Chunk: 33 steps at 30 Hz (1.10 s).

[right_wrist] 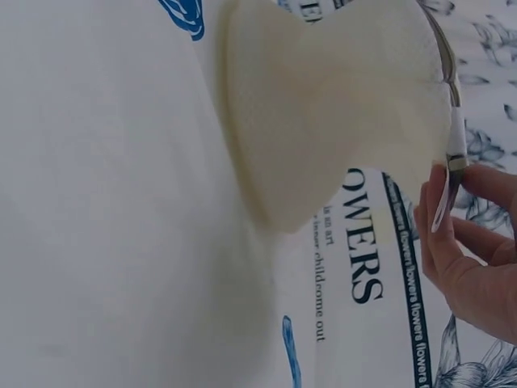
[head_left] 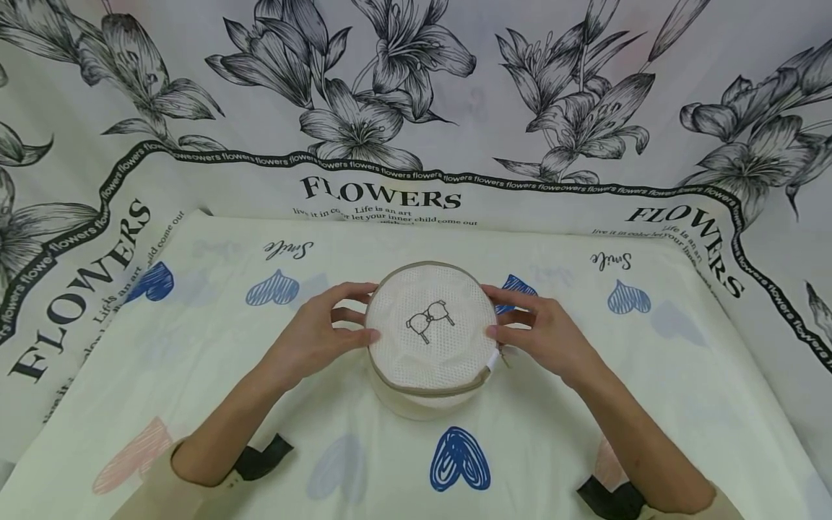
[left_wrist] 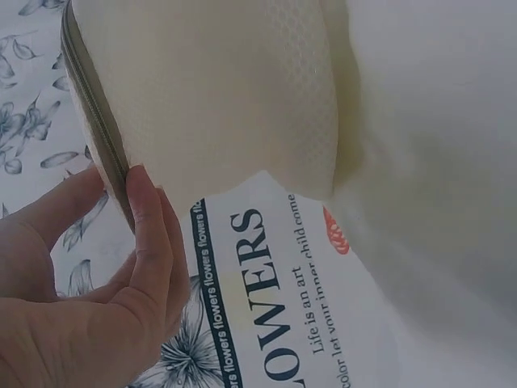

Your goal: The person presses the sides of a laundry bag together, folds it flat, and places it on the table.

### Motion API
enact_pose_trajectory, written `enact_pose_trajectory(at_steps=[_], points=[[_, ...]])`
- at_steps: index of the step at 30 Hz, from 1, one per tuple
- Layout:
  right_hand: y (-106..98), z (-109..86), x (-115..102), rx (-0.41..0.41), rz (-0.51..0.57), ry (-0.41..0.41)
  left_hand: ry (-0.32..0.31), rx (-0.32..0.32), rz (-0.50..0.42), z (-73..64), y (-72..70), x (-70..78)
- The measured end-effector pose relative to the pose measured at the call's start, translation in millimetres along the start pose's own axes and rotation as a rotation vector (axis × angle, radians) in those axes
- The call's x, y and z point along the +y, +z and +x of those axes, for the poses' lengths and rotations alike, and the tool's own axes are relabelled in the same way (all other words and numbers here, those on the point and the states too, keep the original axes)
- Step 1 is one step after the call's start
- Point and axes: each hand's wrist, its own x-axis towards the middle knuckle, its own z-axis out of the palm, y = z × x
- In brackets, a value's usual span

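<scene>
A round cream mesh laundry bag (head_left: 422,368) stands on the cloth-covered table, its flat lid facing up and showing a small stitched bra outline. A beige zipper (left_wrist: 101,113) runs around the lid's edge. My left hand (head_left: 315,328) pinches the rim on the left side, thumb on top and fingers at the edge. On the opposite side, my right hand (head_left: 549,332) grips the rim between thumb and fingers, close to a white zipper tab (right_wrist: 456,133). Below the rim, the bag's soft mesh wall (right_wrist: 315,105) sags inward in the right wrist view.
The pale tablecloth (head_left: 260,383) carries printed hearts and the word Smile. Behind it hangs a white cloth (head_left: 481,130) with black lilies and FLOWERS lettering. Dark straps (head_left: 263,458) show at both wrists, below the beige sleeves.
</scene>
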Motion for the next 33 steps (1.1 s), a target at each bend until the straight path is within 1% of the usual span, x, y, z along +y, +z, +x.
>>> enact_pose_trajectory(at_steps=[5, 10, 19, 23, 28, 33], points=[[2.4, 1.2, 3.0, -0.004, 0.018, 0.008, 0.014, 0.004, -0.016, 0.7, 1.6, -1.8], [7.5, 2.7, 6.6, -0.012, 0.015, 0.006, 0.032, -0.002, -0.008, 1.1, 3.3, -5.7], [9.6, 3.2, 9.9, -0.026, -0.027, 0.008, 0.066, -0.027, -0.001, 1.7, 3.4, -10.8], [11.1, 5.4, 10.7, -0.039, -0.058, 0.006, 0.063, -0.035, 0.001, 2.8, 2.4, -11.0], [11.6, 5.4, 12.5, -0.040, -0.074, 0.021, 0.074, -0.038, 0.030, 4.5, 5.0, -14.0], [15.0, 5.5, 14.8, -0.017, -0.069, 0.013, 0.113, -0.032, 0.072, 5.1, 7.9, -18.7]])
